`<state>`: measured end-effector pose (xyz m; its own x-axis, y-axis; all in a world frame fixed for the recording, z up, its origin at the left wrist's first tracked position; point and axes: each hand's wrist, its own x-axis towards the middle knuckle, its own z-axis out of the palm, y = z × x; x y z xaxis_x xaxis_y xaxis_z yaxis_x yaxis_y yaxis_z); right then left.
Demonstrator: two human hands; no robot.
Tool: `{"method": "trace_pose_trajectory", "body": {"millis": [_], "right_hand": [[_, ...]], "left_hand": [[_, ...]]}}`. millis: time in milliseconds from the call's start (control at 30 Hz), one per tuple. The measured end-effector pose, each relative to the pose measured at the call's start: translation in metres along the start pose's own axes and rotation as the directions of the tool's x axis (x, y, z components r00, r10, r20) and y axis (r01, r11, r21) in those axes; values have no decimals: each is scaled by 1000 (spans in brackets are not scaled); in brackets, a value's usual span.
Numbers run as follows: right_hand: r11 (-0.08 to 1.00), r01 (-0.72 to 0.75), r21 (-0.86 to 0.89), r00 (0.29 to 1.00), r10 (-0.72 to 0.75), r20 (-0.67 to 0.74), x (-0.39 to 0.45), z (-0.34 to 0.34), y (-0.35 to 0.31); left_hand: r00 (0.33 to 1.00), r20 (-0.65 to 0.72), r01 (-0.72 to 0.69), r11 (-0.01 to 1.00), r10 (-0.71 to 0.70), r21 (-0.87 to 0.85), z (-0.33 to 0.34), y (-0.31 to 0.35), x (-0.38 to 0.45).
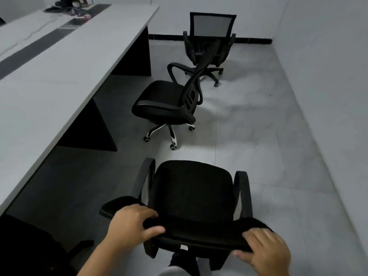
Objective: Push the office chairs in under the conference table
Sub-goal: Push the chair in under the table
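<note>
A black office chair (192,188) stands right in front of me, its seat pointing away and its backrest top at the bottom of the view. My left hand (132,223) grips the left end of that backrest top. My right hand (264,250) grips its right end. The long grey conference table (65,62) runs along the left. A second black chair (167,100) stands further ahead, turned toward the table and apart from it. A third black chair (209,42) with a mesh back sits near the far wall.
Dark panel legs (87,126) hold the table up, with open gaps between them. Another dark chair (25,248) shows at the lower left. A white wall (326,56) bounds the right side. Cables and small items (75,11) lie at the table's far end.
</note>
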<state>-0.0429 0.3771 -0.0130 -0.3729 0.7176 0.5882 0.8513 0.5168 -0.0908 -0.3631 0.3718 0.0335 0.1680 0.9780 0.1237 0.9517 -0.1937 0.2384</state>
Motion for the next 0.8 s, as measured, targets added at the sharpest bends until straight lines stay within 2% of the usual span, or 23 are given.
{"method": "trace_pose_trajectory", "body": {"millis": [167, 300, 400, 567, 800], "right_hand": [[1000, 30, 11, 991, -31, 133, 34, 10, 73], [999, -14, 39, 986, 8, 165, 69, 25, 107], [997, -43, 64, 985, 31, 169, 97, 40, 121], [977, 121, 175, 973, -152, 174, 130, 68, 155], [860, 364, 358, 901, -423, 100, 186, 98, 217]], "left_hand": [[994, 67, -84, 994, 89, -75, 25, 29, 13], [993, 111, -28, 1000, 27, 4, 34, 53, 48], [994, 84, 59, 997, -64, 53, 42, 59, 78], [974, -16, 223, 958, -224, 181, 55, 80, 109], [864, -229, 485, 864, -449, 134, 82, 159, 112]]}}
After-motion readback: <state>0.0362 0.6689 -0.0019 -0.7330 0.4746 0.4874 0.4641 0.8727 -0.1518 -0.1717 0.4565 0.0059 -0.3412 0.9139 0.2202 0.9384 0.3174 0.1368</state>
